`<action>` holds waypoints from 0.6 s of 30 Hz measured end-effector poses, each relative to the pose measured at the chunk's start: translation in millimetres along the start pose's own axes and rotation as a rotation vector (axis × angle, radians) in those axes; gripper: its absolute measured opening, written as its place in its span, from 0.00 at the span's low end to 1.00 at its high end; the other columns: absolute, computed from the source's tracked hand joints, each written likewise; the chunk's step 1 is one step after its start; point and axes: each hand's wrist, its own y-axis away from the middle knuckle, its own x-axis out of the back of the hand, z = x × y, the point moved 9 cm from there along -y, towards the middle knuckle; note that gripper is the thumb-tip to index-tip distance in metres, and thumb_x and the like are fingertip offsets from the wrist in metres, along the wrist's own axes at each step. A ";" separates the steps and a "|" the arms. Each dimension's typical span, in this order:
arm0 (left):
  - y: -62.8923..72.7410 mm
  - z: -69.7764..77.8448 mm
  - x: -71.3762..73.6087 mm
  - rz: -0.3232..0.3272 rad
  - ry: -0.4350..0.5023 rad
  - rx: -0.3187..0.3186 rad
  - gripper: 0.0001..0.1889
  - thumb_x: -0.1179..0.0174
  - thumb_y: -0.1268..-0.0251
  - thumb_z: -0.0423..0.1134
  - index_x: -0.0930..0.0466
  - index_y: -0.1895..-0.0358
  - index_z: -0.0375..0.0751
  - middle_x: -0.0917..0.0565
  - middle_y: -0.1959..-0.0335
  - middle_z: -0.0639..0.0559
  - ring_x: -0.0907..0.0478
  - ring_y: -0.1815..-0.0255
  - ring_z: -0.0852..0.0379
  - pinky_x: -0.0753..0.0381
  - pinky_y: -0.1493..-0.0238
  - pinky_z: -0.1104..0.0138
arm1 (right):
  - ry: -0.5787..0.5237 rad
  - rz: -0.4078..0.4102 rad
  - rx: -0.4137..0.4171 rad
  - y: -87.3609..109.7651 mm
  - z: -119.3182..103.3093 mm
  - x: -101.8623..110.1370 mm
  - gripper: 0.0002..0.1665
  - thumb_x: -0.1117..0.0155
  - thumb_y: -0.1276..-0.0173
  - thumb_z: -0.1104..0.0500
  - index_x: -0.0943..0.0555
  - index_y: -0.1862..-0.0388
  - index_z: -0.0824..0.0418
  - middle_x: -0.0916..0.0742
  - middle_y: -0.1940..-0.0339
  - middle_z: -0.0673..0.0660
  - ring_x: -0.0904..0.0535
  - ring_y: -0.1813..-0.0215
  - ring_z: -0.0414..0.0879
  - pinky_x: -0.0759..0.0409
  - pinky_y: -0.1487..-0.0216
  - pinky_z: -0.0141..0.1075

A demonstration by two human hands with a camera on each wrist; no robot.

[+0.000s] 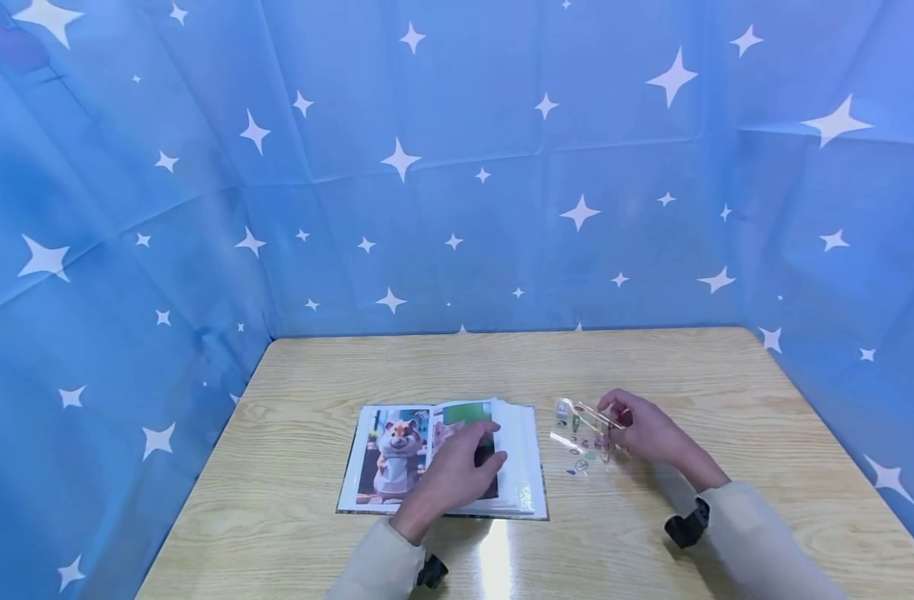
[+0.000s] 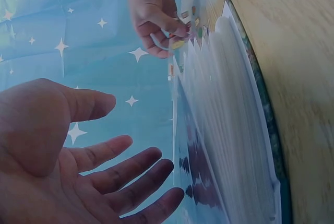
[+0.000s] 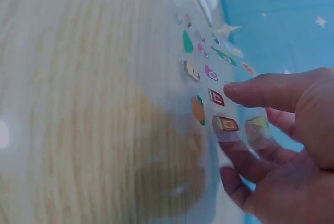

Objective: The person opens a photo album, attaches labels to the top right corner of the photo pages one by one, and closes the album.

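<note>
A photo album (image 1: 521, 467) lies spread on the table, showing a picture of a cartoon hamster-like animal in a white apron (image 1: 397, 467). Over its right-hand picture is my left hand (image 1: 457, 473), which hides part of that page. Seen from the left wrist, the left hand's fingers (image 2: 130, 169) are spread beside the album's stacked pages (image 2: 229, 114) and hold nothing. To the right of the album, my right hand (image 1: 646, 429) pinches the edge of a clear sticker sheet (image 1: 580, 437). Small colourful stickers dot this sheet in the right wrist view, and it stands tilted off the table.
The wooden table (image 1: 292, 467) extends around the album on all sides. Behind it and along both sides hangs a blue cloth (image 1: 486, 242) with white stars. Dark wrist straps (image 1: 687, 525) sit at both sleeves.
</note>
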 end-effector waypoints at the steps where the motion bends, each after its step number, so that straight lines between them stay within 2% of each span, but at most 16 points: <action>1: -0.1 0.2 -0.3 -0.002 0.002 0.001 0.23 0.41 0.29 0.46 0.26 0.35 0.41 0.18 0.44 0.45 0.22 0.41 0.50 0.24 0.39 0.55 | -0.024 0.003 0.004 0.0 -1.5 1.0 0.22 0.33 0.42 0.74 0.26 0.50 0.65 0.23 0.64 0.58 0.26 0.66 0.45 0.27 0.69 0.33; 7: -1.1 1.7 -1.5 -0.003 0.009 -0.006 0.23 0.42 0.29 0.46 0.26 0.36 0.41 0.18 0.44 0.44 0.22 0.42 0.49 0.24 0.39 0.56 | -0.130 0.032 -0.004 -0.1 -1.9 6.5 0.23 0.36 0.39 0.75 0.28 0.45 0.67 0.24 0.52 0.65 0.21 0.60 0.47 0.21 0.67 0.34; 11: -1.6 4.0 -2.0 0.014 0.034 -0.023 0.21 0.41 0.29 0.45 0.24 0.38 0.40 0.17 0.47 0.43 0.20 0.44 0.49 0.22 0.42 0.57 | -0.154 0.048 -0.011 0.7 -0.5 9.1 0.24 0.38 0.38 0.75 0.27 0.43 0.68 0.21 0.52 0.65 0.21 0.56 0.49 0.19 0.63 0.33; 18: -3.3 7.9 -9.1 0.021 0.221 -0.038 0.17 0.40 0.30 0.41 0.23 0.43 0.37 0.16 0.57 0.50 0.18 0.58 0.61 0.18 0.57 0.70 | -0.324 0.025 -0.099 3.4 3.2 12.5 0.30 0.37 0.32 0.67 0.34 0.34 0.68 0.17 0.59 0.62 0.18 0.58 0.46 0.18 0.58 0.36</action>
